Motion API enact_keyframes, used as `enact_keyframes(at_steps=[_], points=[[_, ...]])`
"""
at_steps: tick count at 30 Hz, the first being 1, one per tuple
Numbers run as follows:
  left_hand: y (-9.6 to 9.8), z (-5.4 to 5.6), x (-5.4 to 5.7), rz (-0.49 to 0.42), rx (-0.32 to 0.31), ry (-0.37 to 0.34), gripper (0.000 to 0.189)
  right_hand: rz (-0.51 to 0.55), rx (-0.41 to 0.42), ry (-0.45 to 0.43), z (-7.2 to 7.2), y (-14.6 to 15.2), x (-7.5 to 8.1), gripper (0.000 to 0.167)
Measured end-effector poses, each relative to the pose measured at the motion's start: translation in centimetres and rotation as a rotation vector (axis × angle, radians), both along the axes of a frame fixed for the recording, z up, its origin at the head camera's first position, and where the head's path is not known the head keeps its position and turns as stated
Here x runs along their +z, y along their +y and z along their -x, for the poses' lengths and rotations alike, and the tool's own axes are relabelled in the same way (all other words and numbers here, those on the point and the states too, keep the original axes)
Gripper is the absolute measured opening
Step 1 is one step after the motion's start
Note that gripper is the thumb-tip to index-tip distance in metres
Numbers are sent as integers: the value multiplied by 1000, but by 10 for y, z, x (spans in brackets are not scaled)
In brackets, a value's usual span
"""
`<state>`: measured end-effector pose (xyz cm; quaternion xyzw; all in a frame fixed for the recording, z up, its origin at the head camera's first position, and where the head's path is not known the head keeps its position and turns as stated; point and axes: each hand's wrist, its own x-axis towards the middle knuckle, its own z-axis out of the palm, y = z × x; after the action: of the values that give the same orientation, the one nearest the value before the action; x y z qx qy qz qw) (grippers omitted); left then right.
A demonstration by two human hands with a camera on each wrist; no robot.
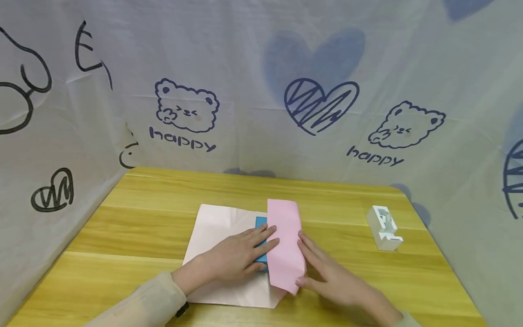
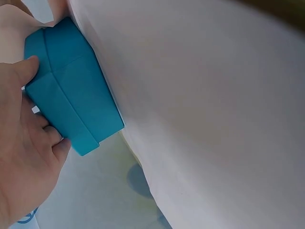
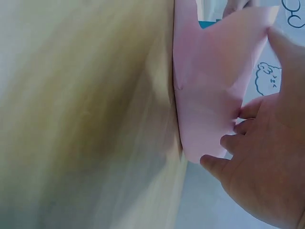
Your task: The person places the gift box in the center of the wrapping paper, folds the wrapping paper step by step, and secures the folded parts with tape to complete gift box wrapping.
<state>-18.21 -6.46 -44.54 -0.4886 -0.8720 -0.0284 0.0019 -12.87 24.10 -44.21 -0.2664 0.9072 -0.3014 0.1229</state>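
A small blue lidded box [image 2: 76, 90] stands on a sheet of paper [image 1: 220, 227], whose upper side is pale pink. The sheet's right part is turned up as a pink flap [image 1: 286, 245] over the right of the box, hiding much of it. My left hand [image 1: 234, 256] lies across the box, its fingertips on the flap's left edge and its thumb [image 2: 26, 71] against the box. My right hand [image 1: 335, 277] touches the flap's right side with extended, spread fingers. In the right wrist view the pink flap [image 3: 209, 81] stands up from the table beside those fingertips.
A white tape dispenser [image 1: 386, 234] sits at the right of the wood-grain table [image 1: 155, 195]. Behind and to the left hangs a pale printed cloth [image 1: 245, 59] with hearts and bear faces. The sheet's pale part extends left under my left forearm.
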Motion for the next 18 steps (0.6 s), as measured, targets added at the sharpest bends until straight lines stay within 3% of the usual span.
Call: enact_keyframes(at_steps=[8,18], points=[[0,1,1,4,7,-16,66,-8,-38,22,-13,-10,-11,129],[-1,0,-1,2,2,-5,65,-61,-173,173,-21,-28,-25,128]])
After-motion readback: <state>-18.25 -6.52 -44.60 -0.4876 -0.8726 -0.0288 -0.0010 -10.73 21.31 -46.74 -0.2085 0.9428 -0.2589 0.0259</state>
